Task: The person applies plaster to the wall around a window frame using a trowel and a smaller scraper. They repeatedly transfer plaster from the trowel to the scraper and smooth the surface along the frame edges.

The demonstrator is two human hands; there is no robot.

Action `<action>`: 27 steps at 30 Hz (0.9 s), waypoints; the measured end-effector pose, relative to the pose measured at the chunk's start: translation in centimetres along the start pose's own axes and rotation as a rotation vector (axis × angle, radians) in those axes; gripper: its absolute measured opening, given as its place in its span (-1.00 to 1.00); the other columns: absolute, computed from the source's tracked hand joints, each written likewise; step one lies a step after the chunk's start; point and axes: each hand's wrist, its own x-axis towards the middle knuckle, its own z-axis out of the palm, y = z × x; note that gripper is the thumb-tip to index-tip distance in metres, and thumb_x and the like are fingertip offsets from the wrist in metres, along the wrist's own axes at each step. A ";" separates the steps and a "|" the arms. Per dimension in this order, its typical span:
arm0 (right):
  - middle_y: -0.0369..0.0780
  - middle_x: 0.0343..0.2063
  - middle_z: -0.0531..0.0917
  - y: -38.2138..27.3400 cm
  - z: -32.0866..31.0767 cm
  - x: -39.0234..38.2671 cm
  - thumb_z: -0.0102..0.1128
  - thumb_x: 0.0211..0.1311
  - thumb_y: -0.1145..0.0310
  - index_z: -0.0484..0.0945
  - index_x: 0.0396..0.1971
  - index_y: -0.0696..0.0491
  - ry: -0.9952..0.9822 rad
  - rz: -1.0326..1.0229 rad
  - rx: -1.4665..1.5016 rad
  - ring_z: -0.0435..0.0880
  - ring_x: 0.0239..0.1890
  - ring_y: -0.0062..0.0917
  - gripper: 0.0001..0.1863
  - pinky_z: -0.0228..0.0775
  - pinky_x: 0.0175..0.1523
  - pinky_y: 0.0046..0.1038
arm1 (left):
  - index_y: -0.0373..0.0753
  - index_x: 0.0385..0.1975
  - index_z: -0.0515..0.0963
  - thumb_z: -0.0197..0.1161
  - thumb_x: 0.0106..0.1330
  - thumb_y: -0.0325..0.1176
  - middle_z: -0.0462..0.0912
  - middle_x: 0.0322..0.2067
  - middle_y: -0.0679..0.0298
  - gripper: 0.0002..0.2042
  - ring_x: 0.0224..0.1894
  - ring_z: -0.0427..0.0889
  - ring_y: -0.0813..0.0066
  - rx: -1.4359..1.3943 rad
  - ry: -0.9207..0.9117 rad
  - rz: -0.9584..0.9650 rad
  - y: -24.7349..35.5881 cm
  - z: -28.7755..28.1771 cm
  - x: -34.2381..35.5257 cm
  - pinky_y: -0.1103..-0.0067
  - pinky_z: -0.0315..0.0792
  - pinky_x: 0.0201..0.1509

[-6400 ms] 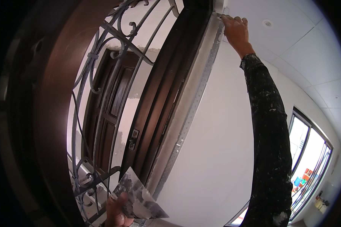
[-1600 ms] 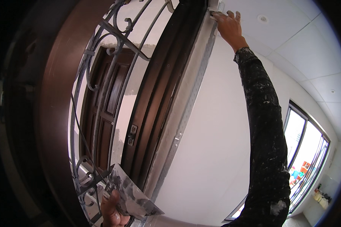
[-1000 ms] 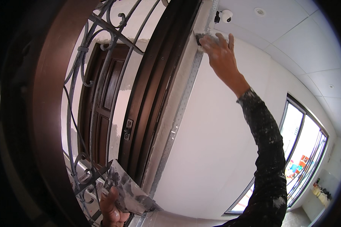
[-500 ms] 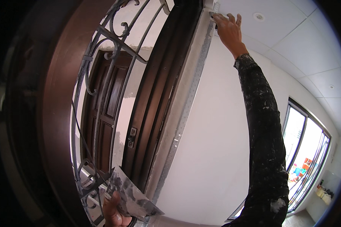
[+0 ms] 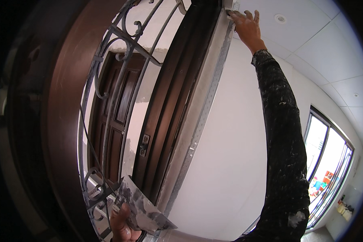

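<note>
Low on the left, my left hand (image 5: pixel 125 226) is closed round a flat metal putty blade (image 5: pixel 143 209), its face smeared with grey and white filler. High up, my right hand (image 5: pixel 248 28) reaches to the top of a perforated metal corner strip (image 5: pixel 205 109) on the edge of the wall. Its thumb and fingers are bent round a small dark thing (image 5: pixel 230 14), too hidden to name, while other fingers stick up. The strip runs beside a grey plaster band (image 5: pixel 191 109) and the dark brown door frame (image 5: pixel 171 92).
Curled metal grille bars (image 5: pixel 127 60) stand at the left, with a panelled brown door (image 5: pixel 119 105) behind them. A white wall (image 5: pixel 234 133) lies right of the strip, under a panelled ceiling (image 5: pixel 322 44). A sliding window (image 5: pixel 326 153) is at the far right.
The view has shifted slightly, so the frame and strip sit a little farther right. My right hand stays at the top of the strip; my left hand still holds the blade.
</note>
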 end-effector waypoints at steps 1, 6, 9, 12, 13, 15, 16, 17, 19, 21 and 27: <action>-0.40 0.18 0.58 0.1 0.1 0.0 0.15 0.24 0.49 0.46 0.26 -0.26 0.034 -0.011 0.027 0.43 0.27 -0.26 -0.43 -0.14 0.48 0.13 | -0.29 0.18 0.43 0.09 0.46 -0.28 0.59 0.09 0.14 -0.64 0.13 0.57 0.20 -0.054 0.021 -0.005 0.0 0.1 -0.1 0.19 0.43 0.24; -0.42 0.18 0.58 0.6 0.5 0.1 0.12 0.27 0.48 0.43 0.28 -0.28 0.035 -0.013 0.051 0.45 0.27 -0.28 -0.43 -0.12 0.48 0.11 | -0.31 0.15 0.45 0.10 0.46 -0.30 0.61 0.06 0.13 -0.65 0.12 0.58 0.19 -0.199 0.073 -0.029 -0.1 0.8 0.0 0.20 0.44 0.23; -0.36 0.10 0.64 0.7 0.7 0.2 0.03 0.31 0.48 0.58 0.12 -0.21 0.101 -0.048 0.070 0.49 0.22 -0.24 -0.57 -0.08 0.44 0.20 | -0.32 0.12 0.47 0.10 0.46 -0.30 0.63 0.02 0.14 -0.67 0.09 0.60 0.22 -0.012 0.070 0.005 -0.1 1.1 0.2 0.22 0.46 0.19; -0.34 0.08 0.65 0.7 0.6 0.5 0.04 0.31 0.49 0.58 0.13 -0.21 0.119 -0.057 0.038 0.50 0.22 -0.20 -0.57 -0.06 0.41 0.26 | -0.32 0.10 0.48 0.10 0.46 -0.29 0.64 -0.01 0.16 -0.68 0.03 0.62 0.25 -0.011 0.029 0.009 -0.1 1.0 0.2 0.25 0.48 0.14; -0.32 0.07 0.66 0.7 0.6 0.6 0.04 0.32 0.48 0.57 0.13 -0.20 0.103 -0.051 0.057 0.49 0.22 -0.18 -0.57 -0.06 0.40 0.29 | -0.32 0.09 0.48 0.10 0.46 -0.29 0.64 -0.02 0.17 -0.69 0.02 0.62 0.26 -0.026 0.043 0.003 -0.1 0.9 0.1 0.25 0.49 0.13; -0.28 0.05 0.67 0.6 0.3 1.0 0.05 0.33 0.48 0.57 0.14 -0.19 -0.003 -0.017 0.056 0.49 0.23 -0.14 -0.58 -0.06 0.38 0.34 | -0.32 0.08 0.49 0.10 0.47 -0.29 0.65 -0.04 0.18 -0.70 -0.01 0.63 0.28 -0.056 0.071 -0.009 -0.2 0.7 0.1 0.26 0.50 0.10; -0.25 0.04 0.68 0.6 0.1 1.3 0.04 0.34 0.47 0.57 0.14 -0.18 0.004 -0.019 0.070 0.48 0.23 -0.12 -0.59 -0.06 0.37 0.35 | -0.32 0.08 0.48 0.11 0.46 -0.28 0.64 -0.03 0.17 -0.69 0.00 0.63 0.27 -0.034 0.058 -0.009 -0.2 0.5 0.1 0.26 0.49 0.11; -0.22 0.02 0.68 0.5 -0.1 1.5 0.04 0.34 0.46 0.57 0.14 -0.17 -0.032 -0.011 0.077 0.48 0.24 -0.10 -0.60 -0.06 0.37 0.36 | -0.32 0.09 0.48 0.11 0.46 -0.28 0.64 -0.02 0.17 -0.68 0.01 0.62 0.26 -0.011 0.044 -0.009 -0.1 0.4 0.2 0.26 0.49 0.12; -0.17 0.03 0.67 0.4 -0.4 1.9 0.03 0.35 0.44 0.56 0.15 -0.14 -0.100 0.012 0.078 0.46 0.25 -0.05 -0.60 -0.08 0.36 0.38 | -0.33 0.11 0.47 0.11 0.46 -0.27 0.63 0.01 0.15 -0.66 0.03 0.62 0.25 0.028 0.040 -0.011 -0.3 0.1 0.3 0.25 0.49 0.14; -0.14 0.05 0.65 0.0 -0.7 2.1 0.02 0.36 0.43 0.54 0.17 -0.12 -0.166 0.037 0.065 0.43 0.26 0.00 -0.60 -0.11 0.36 0.40 | -0.33 0.14 0.45 0.11 0.46 -0.26 0.61 0.05 0.14 -0.64 0.07 0.61 0.24 0.052 0.070 -0.014 -0.3 0.0 0.2 0.25 0.48 0.16; -0.31 0.27 0.49 -1.4 -1.4 1.3 0.04 0.34 0.45 0.42 0.30 -0.20 -0.279 0.060 -0.035 0.27 0.38 -0.01 -0.48 -0.17 0.36 0.43 | -0.35 0.19 0.41 0.11 0.46 -0.25 0.59 0.09 0.13 -0.60 0.12 0.58 0.21 -0.004 0.022 -0.005 0.0 0.1 -0.1 0.23 0.46 0.21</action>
